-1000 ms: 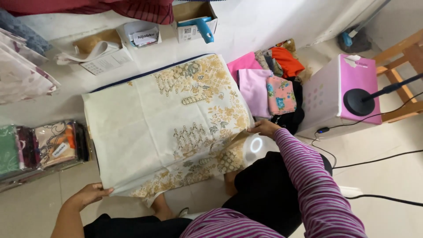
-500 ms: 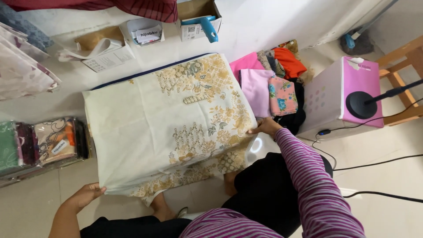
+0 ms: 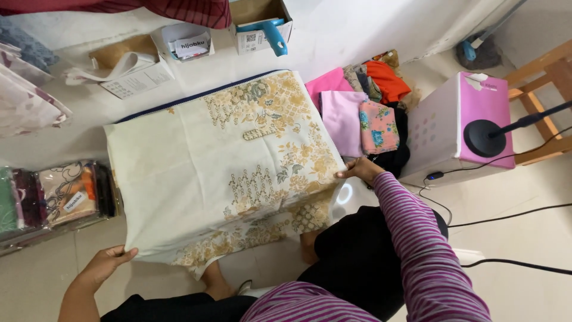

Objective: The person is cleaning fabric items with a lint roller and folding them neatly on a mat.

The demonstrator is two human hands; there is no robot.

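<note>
A large cream cloth (image 3: 196, 173) with gold flower print and a dark blue far edge lies folded on the floor in front of me. My left hand (image 3: 107, 262) pinches its near left corner. My right hand (image 3: 360, 170) grips its near right edge. A second printed layer shows below the folded edge near my knees.
A stack of folded cloths (image 3: 363, 113) in pink, orange and floral lies right of the cream cloth. A pink and white box (image 3: 459, 125) with a black lamp stand sits further right. Packaged scarves (image 3: 53, 200) lie at left. Cardboard boxes (image 3: 256, 27) and a blue tool sit beyond.
Both hands have drawn the near edge of the cream cloth slightly away from me, uncovering more of the printed layer beneath.
</note>
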